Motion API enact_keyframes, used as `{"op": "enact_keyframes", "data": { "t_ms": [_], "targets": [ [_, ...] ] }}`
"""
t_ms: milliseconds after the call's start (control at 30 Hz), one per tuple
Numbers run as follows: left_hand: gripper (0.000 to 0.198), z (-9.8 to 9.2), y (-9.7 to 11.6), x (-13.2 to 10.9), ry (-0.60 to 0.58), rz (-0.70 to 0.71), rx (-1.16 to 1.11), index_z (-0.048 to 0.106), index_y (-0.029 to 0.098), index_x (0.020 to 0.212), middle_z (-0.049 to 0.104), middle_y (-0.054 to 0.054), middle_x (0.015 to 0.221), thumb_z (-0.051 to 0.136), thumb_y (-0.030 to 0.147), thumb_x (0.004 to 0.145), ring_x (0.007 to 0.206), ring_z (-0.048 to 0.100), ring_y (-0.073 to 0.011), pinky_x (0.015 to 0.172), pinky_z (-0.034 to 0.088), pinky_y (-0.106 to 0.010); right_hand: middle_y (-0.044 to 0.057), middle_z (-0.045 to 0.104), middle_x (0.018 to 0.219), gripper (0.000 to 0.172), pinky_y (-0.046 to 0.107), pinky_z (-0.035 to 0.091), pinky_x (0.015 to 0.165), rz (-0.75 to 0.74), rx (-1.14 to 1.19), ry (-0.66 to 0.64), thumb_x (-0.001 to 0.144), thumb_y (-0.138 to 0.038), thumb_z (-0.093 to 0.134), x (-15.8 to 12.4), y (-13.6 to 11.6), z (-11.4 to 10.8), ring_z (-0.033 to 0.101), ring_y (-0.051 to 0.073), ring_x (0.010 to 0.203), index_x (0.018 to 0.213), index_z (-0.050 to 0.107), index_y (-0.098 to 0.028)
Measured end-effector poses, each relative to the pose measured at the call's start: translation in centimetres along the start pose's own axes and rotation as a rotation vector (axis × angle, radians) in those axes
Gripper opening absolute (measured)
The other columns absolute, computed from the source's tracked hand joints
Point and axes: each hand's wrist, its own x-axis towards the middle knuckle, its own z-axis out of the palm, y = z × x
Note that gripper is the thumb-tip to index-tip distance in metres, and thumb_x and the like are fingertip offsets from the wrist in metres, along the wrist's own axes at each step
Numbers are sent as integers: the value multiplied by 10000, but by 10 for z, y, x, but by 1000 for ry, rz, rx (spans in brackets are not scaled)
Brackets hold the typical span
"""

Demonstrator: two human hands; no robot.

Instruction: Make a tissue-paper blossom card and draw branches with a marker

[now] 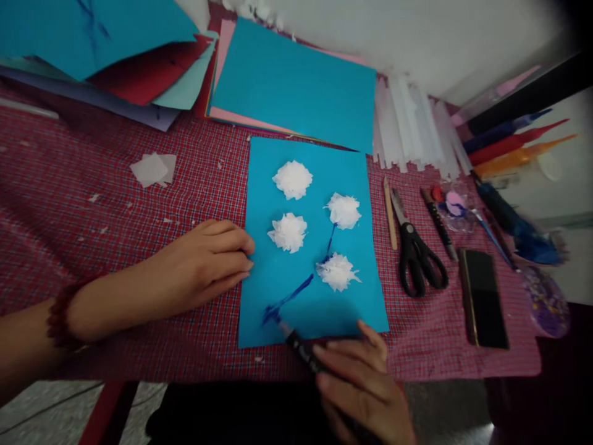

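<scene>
Right hand [364, 383] grips brush [302, 352], tip at dark-blue stroke [296, 290], lower left of blue sheet [324, 167] on worktop [199, 179]. Left hand [210, 259], gripping nothing, rests at sheet's left edge. Best: sheet steadied, light pressure, bristles clear of white puffs [293, 179].

Tabletop [194, 179] covered by red checked cloth [115, 247]; blue sheet [273, 272] laid near front edge; scissors [407, 230], wooden stick [390, 216], phone [484, 296] set to its right.
</scene>
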Motion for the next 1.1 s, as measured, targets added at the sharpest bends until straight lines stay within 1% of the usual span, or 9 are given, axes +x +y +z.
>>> {"op": "enact_keyframes", "data": {
  "t_ms": [200,333,500,633,800,867,967,1033,1100],
  "targets": [
    [73,-1,0,0,-6,5,-8,594,197,949,601,-32,1049,531,168,972,969,539,-181,862,423,-336,-87,799,901,130,403,342,1173,-42,65,-48,897,-189,614,0,4,0,727,126,847,891,687,-296],
    [76,-2,1,1,-10,3,-9,595,192,941,604,-35,1045,533,159,968,962,547,-184,852,423,-337,-8,795,977,192,450,390,1132,65,-49,39,819,-96,639,0,4,-3,728,165,890,932,689,-243],
    [61,-1,0,0,3,19,-23,591,178,962,592,-48,1051,539,146,961,958,540,-182,855,432,-334,-82,800,932,136,381,335,1182,-44,68,-134,866,-151,647,4,0,-5,735,118,845,911,690,-271],
    [63,-1,1,0,-14,0,-21,588,187,973,593,-53,1055,533,158,966,969,537,-194,857,434,-350,-13,793,998,163,421,369,1152,53,-4,-9,850,-120,628,1,1,-2,727,150,904,949,685,-236],
    [68,-2,1,1,-1,15,-1,586,170,960,593,-47,1041,522,148,970,958,534,-185,859,440,-337,-67,793,914,197,352,318,1182,-48,230,-150,1022,-272,489,2,1,2,723,98,906,947,671,-259],
    [65,-2,1,0,-4,17,3,585,165,961,589,-49,1049,523,146,969,968,529,-184,872,436,-337,-42,781,847,215,363,414,1104,-5,395,-186,1032,-338,458,2,3,1,726,118,841,1097,647,-255],
    [63,-1,0,-1,-20,21,7,589,169,952,591,-48,1055,530,152,965,979,533,-190,872,433,-343,-56,657,609,355,377,550,819,144,621,-80,998,-404,472,-1,5,-2,640,151,567,1321,537,-273],
    [66,-1,0,-1,-20,19,14,591,172,946,595,-46,1045,530,157,965,972,535,-192,864,432,-345,-56,581,580,342,348,529,669,225,681,8,981,-430,485,-3,5,-3,565,151,508,1286,551,-290],
    [75,0,1,0,-15,18,18,593,173,942,600,-47,1043,524,160,968,967,537,-195,853,431,-347,-34,562,629,266,338,488,620,242,612,26,975,-462,499,-4,4,-7,555,155,544,1142,616,-291]
  ]
}}
